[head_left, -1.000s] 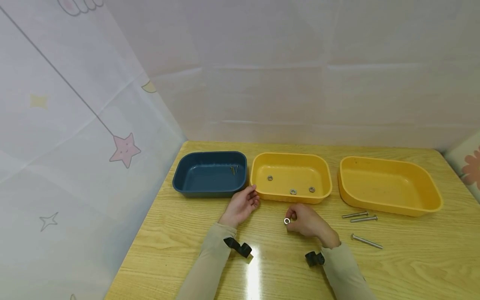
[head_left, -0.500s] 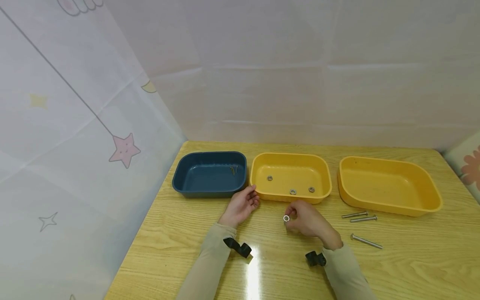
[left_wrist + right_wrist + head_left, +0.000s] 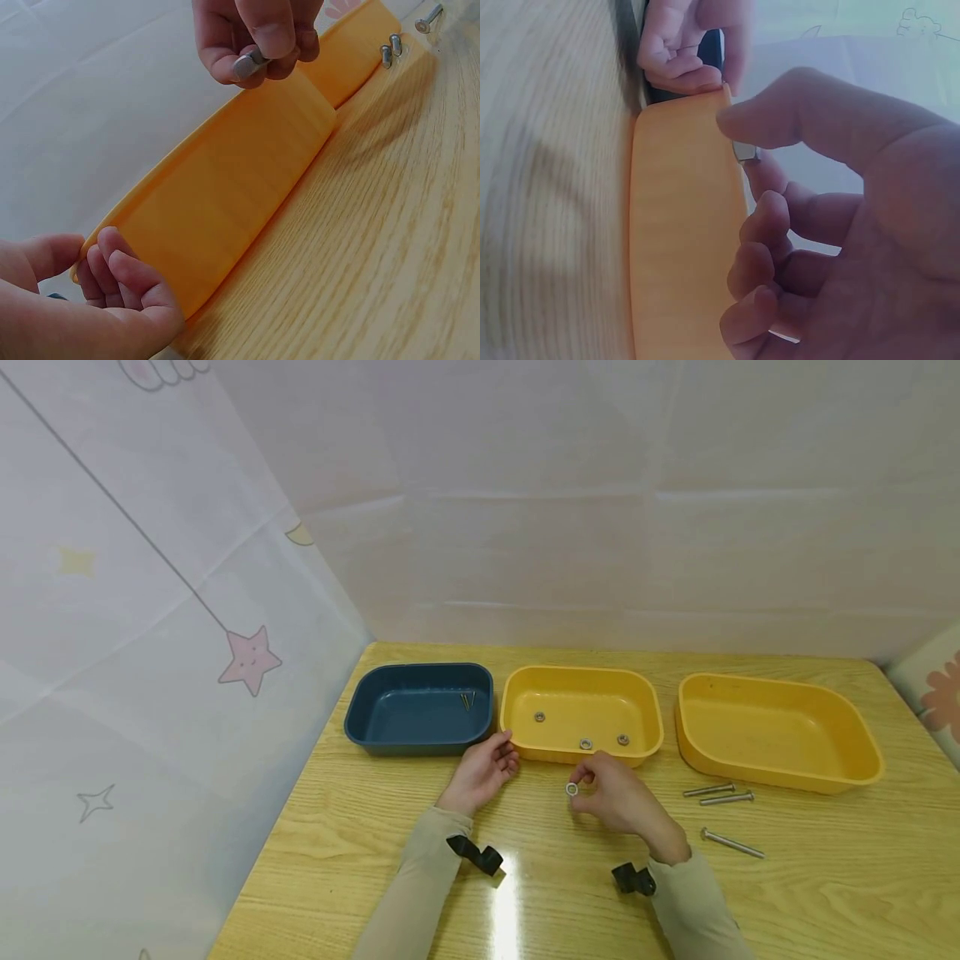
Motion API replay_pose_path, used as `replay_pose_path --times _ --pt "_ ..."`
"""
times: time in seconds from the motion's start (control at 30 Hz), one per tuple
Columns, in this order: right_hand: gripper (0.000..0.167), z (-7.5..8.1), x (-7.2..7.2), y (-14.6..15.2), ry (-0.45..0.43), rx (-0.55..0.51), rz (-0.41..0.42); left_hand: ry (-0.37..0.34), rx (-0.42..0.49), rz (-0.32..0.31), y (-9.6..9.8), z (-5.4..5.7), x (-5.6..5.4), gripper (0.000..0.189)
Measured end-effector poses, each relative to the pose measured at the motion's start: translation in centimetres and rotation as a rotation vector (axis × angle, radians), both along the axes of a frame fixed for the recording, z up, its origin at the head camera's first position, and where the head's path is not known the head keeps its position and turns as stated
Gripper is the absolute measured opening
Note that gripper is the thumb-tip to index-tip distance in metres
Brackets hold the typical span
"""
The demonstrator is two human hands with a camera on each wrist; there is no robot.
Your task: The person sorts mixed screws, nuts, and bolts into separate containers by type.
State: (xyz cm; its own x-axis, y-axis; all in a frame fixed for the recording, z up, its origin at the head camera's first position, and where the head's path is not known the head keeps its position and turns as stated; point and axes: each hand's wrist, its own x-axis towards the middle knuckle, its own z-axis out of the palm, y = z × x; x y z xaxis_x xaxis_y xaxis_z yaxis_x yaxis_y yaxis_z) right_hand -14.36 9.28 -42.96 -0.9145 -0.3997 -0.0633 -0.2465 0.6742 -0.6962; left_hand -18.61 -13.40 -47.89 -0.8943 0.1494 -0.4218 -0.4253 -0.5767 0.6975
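Note:
My right hand (image 3: 618, 795) pinches a metal nut (image 3: 572, 789) between thumb and index finger, in front of the middle yellow bin (image 3: 583, 755). In the right wrist view the nut (image 3: 745, 151) shows edge-on beside the thumb tip, partly covered by it. The left hand (image 3: 480, 774) holds that bin's front left corner; in the left wrist view its thumb and fingers (image 3: 112, 281) pinch the rim from both sides. Inside the bin lie three loose nuts, one at the left (image 3: 540, 717), one near the front wall (image 3: 586, 744) and one at the right (image 3: 623, 739).
A dark blue bin (image 3: 420, 749) with a few small screws (image 3: 467, 700) stands at left. Right of the middle bin is a larger yellow bin (image 3: 780, 774). Three long bolts lie before it, the nearest bolt (image 3: 732, 843) apart from the others. All rest on a wooden table (image 3: 337, 860).
My right hand has risen slightly toward the middle bin's front edge with the nut. The left hand stays on the bin's corner.

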Motion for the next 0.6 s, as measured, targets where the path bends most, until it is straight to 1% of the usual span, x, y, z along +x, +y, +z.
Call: replay_pose_path --times 0.2,0.37,0.6 --pt "0.015 0.19 0.08 0.02 0.031 -0.003 0.002 -0.005 0.009 -0.002 -0.06 0.0 -0.03 0.01" --pt "0.015 0.35 0.16 0.01 0.064 0.001 -0.003 -0.011 0.0 0.004 0.0 0.09 0.0 0.009" --pt "0.014 0.51 0.23 -0.04 0.091 -0.016 -0.016 -0.002 -0.019 0.011 0.11 0.06 0.04 0.01"
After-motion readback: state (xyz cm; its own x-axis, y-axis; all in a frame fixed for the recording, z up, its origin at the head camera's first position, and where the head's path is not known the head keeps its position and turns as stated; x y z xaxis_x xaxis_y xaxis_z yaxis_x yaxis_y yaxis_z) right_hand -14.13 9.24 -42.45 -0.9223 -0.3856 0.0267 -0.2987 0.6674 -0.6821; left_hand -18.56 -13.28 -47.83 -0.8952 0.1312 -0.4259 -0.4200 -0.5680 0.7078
